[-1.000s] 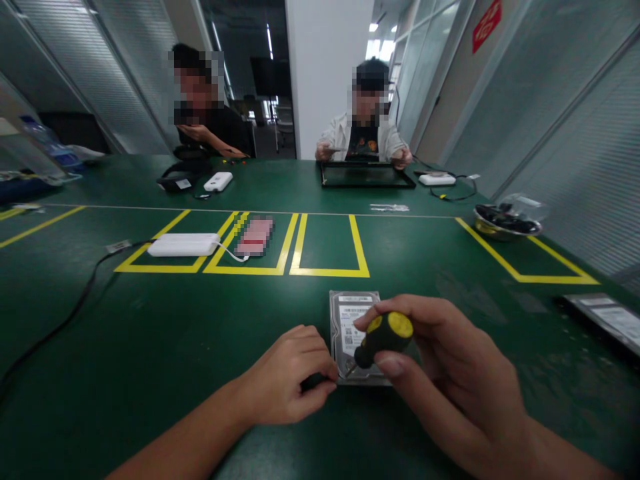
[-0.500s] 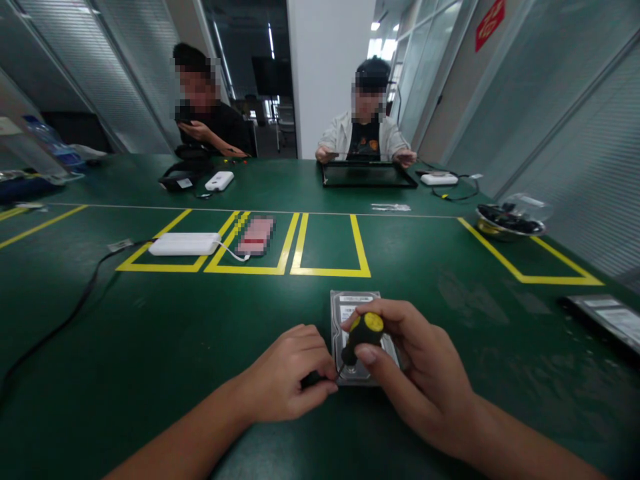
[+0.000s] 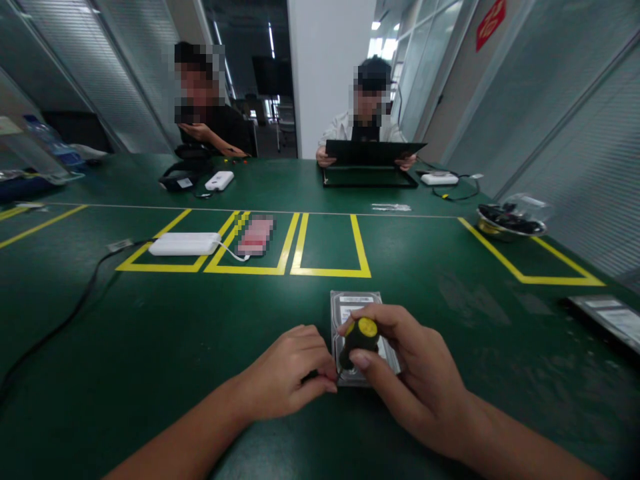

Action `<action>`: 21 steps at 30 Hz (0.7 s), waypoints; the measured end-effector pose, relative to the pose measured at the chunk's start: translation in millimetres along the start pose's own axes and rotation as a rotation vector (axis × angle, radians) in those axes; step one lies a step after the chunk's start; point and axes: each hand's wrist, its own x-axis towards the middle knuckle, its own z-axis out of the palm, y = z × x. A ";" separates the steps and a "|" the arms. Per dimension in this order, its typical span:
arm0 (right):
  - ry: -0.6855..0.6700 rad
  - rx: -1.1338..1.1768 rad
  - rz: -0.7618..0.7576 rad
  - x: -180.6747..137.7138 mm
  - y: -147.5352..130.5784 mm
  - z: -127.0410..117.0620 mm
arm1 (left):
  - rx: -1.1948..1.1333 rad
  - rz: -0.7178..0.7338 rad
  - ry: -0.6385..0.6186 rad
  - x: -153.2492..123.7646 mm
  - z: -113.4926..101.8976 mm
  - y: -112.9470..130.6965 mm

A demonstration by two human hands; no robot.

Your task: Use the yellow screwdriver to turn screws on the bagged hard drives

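Observation:
A silver hard drive (image 3: 351, 307) lies flat on the green table (image 3: 150, 347) just in front of me. My right hand (image 3: 407, 373) is closed round a stubby black screwdriver with a yellow cap (image 3: 359, 339), its tip down at the drive's near left corner. My left hand (image 3: 290, 377) is curled, fingertips pinched against that same corner next to the screwdriver tip. What the left fingers pinch is too small to make out.
Yellow tape boxes (image 3: 330, 245) mark the table ahead; a white power bank (image 3: 184, 244) with a cable lies in one. A metal bowl (image 3: 510, 223) sits far right, another drive (image 3: 607, 317) at the right edge. Two people sit opposite; one lifts a black panel (image 3: 373, 152).
My right hand has slid left and down with the screwdriver, standing it more upright over the drive's corner. The person opposite has raised the black panel off the table.

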 end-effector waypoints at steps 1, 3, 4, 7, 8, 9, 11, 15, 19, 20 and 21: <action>-0.009 -0.012 -0.009 0.4 -1.0 -0.3 | -0.005 -0.005 -0.006 0.0 -0.1 -0.4; -0.024 -0.029 -0.022 1.0 -2.6 -0.9 | -0.025 -0.013 -0.023 0.1 -0.7 -1.1; -0.021 -0.035 -0.029 1.1 -3.2 -1.1 | -0.041 -0.017 -0.031 0.3 -1.1 -1.3; 0.016 -0.076 -0.060 0.9 -4.6 -1.4 | -0.090 -0.037 -0.040 1.0 -2.7 -0.9; 0.037 -0.096 -0.079 0.9 -5.1 -1.5 | -0.102 -0.046 -0.042 1.4 -3.2 -0.6; 0.052 -0.113 -0.099 0.9 -5.7 -1.5 | -0.112 -0.055 -0.045 1.8 -3.5 -0.1; 0.059 -0.139 -0.125 0.9 -7.1 -1.5 | -0.124 -0.070 -0.055 2.7 -3.8 0.6; 0.060 -0.153 -0.113 0.4 -9.2 -0.5 | -0.127 -0.089 -0.066 3.6 -3.7 0.9; 0.104 -0.190 -0.112 -1.2 -10.1 1.7 | -0.112 -0.091 -0.077 2.9 -3.5 -0.6; 0.112 -0.203 -0.126 -1.4 -10.4 1.9 | -0.112 -0.089 -0.079 2.6 -3.4 -1.1; 0.112 -0.210 -0.140 -1.4 -11.0 1.7 | -0.114 -0.087 -0.082 2.4 -3.3 -1.5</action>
